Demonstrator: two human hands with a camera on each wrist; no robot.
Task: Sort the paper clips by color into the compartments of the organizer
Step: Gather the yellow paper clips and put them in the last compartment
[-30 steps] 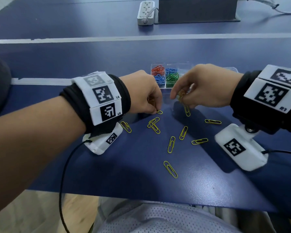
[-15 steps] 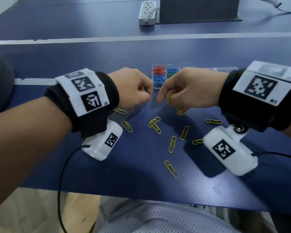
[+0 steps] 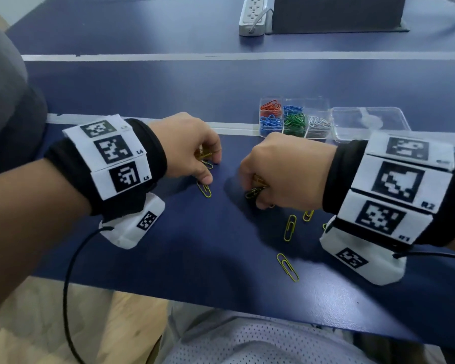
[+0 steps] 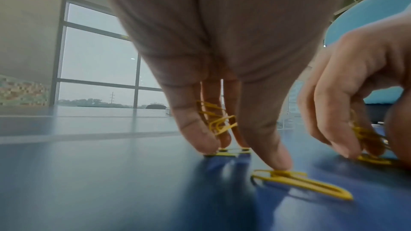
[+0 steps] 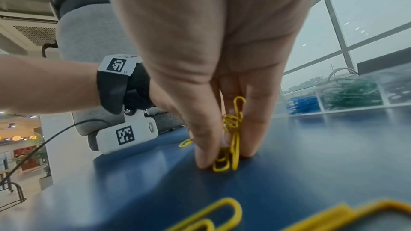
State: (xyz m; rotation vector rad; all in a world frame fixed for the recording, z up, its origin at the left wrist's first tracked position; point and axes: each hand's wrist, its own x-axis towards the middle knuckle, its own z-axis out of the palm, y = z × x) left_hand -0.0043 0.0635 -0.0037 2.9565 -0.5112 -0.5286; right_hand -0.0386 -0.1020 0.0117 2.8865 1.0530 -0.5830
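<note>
Now both the left hand (image 3: 187,148) and the right hand (image 3: 281,169) grasp thin yellow paper clips (image 4: 219,120). More yellow ones lie loose on the table (image 3: 168,245), near the organizer (image 3: 294,119).

Wrist bands (image 3: 121,156) read L4, L5 (right: R1, R2).

The left hand (image 4: 222,50) reaches down to the blue bench (image 4: 111,182), a bunch of yellow paper clips (image 4: 219,120) tucked behind its fingers (image 4: 195,129). One fingertip presses a yellow clip (image 4: 300,184) lying flat at 5 o'clock. At 3 o'clock the right hand (image 4: 355,94) pinches more yellow clips (image 4: 364,134).
</note>
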